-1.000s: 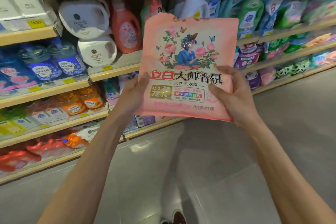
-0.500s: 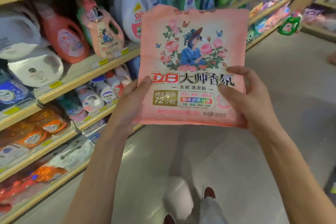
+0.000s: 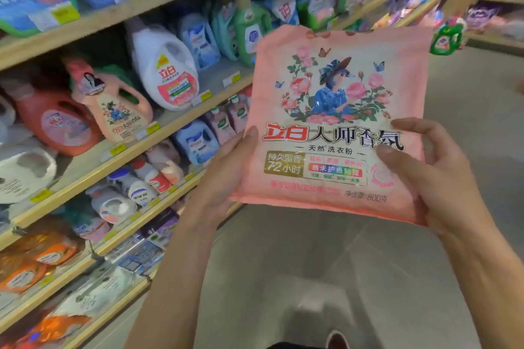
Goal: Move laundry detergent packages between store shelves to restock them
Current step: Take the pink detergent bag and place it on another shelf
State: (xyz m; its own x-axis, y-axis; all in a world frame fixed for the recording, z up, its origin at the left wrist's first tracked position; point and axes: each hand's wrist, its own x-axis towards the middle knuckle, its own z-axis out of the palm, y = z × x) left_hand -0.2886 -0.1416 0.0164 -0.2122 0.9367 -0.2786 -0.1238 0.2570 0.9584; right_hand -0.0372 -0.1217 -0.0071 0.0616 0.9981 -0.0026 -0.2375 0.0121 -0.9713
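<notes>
Two-handed grip on the pink detergent package (image 3: pixel 334 122). The left hand (image 3: pixel 224 176) clasps its lower left edge with the thumb laid along the front. The right hand (image 3: pixel 433 178) clasps the lower right corner, thumb pressed on the print and a finger curled over the side edge. The fingers behind the package are hidden and probably support the back. Neither hand has anything else in it.

Position: the package is held upright in the air at about 1 o'clock of the view, above the aisle floor (image 3: pixel 354 263) and apart from the shelves (image 3: pixel 158 133), which fill the 9 to 12 o'clock side.

Step in hand, as judged: carrying the package to its slot. Recommended practice:
- Keep both hands low on the package, where the contents likely settle.
- Pick a gap beside matching stock. The pink jug (image 3: pixel 113 105) at 9 o'clock bears a similar floral print.
- Enter base first with the label outward, clear of the white jug (image 3: pixel 167 71) and the price tags on the shelf lip.

Condition of the item:
- It is a soft, flat pouch in salmon pink with a glossy, slightly wrinkled skin.
- The front shows roses, butterflies and a figure in blue.
- Below that are red and black lettering, a gold "72" panel and "800" at the lower right.
- No tear or spill is visible.
</notes>
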